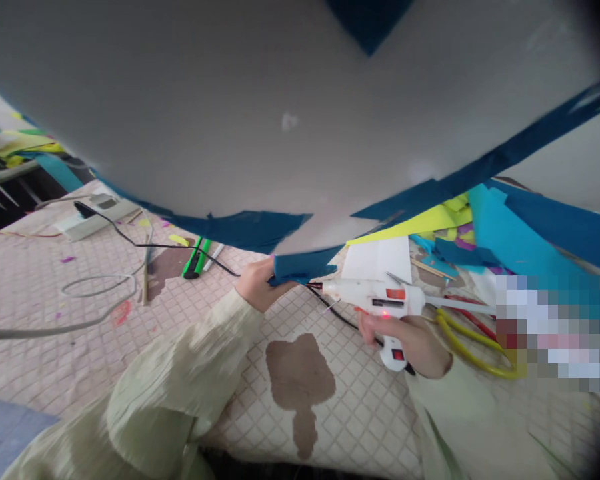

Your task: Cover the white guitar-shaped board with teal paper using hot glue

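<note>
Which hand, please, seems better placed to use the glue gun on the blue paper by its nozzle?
Probably the right hand: it grips the glue gun, whose nozzle points toward the blue paper. The left hand is occupied holding that paper.

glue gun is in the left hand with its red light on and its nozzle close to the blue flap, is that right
Not quite: the head view shows the glue gun in the right hand; the left hand is at the blue flap. The red light is on and the nozzle is close to that flap, as you say.
</note>
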`<state>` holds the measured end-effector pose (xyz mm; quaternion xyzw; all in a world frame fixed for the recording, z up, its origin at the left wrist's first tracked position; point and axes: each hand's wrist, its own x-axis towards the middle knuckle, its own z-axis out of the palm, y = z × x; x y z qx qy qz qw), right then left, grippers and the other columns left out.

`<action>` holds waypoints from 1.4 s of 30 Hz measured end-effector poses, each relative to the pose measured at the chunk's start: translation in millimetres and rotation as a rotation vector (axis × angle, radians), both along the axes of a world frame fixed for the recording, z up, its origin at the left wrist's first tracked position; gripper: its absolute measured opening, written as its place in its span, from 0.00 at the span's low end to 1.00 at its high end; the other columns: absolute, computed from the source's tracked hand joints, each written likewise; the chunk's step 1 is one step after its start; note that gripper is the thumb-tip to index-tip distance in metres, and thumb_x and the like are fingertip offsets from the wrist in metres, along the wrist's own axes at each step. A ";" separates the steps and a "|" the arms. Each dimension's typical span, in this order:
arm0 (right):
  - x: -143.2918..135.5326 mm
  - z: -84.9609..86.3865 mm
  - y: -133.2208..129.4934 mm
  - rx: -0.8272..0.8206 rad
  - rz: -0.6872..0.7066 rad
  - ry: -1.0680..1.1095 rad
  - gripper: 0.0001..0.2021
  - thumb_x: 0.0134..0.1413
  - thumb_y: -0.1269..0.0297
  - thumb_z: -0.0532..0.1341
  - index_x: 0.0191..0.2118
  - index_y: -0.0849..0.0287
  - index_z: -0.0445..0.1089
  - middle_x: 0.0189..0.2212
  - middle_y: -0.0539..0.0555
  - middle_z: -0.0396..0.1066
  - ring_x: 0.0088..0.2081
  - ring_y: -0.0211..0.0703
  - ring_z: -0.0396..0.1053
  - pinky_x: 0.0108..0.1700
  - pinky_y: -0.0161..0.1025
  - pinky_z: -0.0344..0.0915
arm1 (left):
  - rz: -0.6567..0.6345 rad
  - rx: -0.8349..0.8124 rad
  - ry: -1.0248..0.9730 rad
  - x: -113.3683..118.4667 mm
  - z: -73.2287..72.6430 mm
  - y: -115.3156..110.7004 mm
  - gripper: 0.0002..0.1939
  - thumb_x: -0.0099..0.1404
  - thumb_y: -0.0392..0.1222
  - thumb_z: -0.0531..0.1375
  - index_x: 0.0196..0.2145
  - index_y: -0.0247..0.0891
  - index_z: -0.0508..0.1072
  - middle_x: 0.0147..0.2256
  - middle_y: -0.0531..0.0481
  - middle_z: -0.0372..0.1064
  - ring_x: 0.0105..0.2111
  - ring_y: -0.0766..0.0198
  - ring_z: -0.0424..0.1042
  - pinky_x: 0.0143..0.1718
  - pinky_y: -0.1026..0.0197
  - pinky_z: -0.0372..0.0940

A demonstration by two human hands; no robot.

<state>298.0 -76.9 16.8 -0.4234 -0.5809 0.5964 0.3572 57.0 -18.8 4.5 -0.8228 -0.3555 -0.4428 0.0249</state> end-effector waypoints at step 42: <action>-2.6 7.5 0.4 -0.024 -0.047 -0.126 0.18 0.47 0.55 0.56 0.13 0.59 0.61 0.13 0.50 0.60 0.20 0.37 0.59 0.23 0.36 0.56 | 0.005 -0.045 -0.010 0.3 0.4 -0.9 0.09 0.57 0.45 0.59 0.24 0.37 0.71 0.21 0.51 0.71 0.22 0.67 0.69 0.23 0.66 0.63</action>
